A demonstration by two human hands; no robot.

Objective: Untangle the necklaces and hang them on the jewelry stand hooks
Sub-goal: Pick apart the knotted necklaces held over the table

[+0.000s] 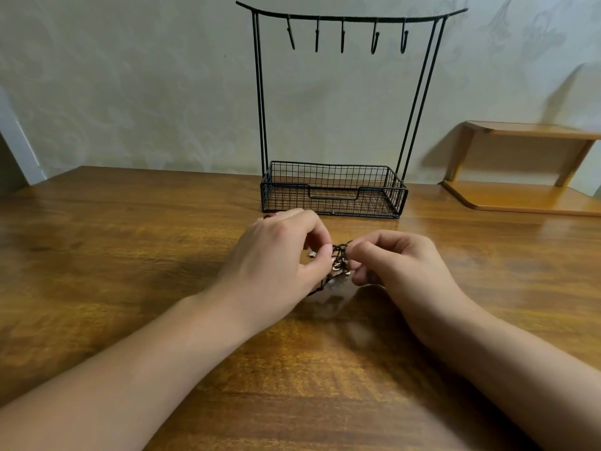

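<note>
A tangled bundle of dark cord necklaces (340, 262) with small metal charms hangs between my two hands, just above the wooden table (130, 255). My left hand (276, 265) pinches the bundle's left side with thumb and fingers. My right hand (393, 265) pinches its right side. Part of the cords is hidden behind my fingers. The black wire jewelry stand (335, 190) stands just beyond my hands against the wall. Several bare hooks (342, 35) hang from its curved top bar.
The stand's base is a wire basket (400, 196) with nothing in it. A small wooden shelf (520, 196) sits on the table at the far right. A patterned wall rises behind the table.
</note>
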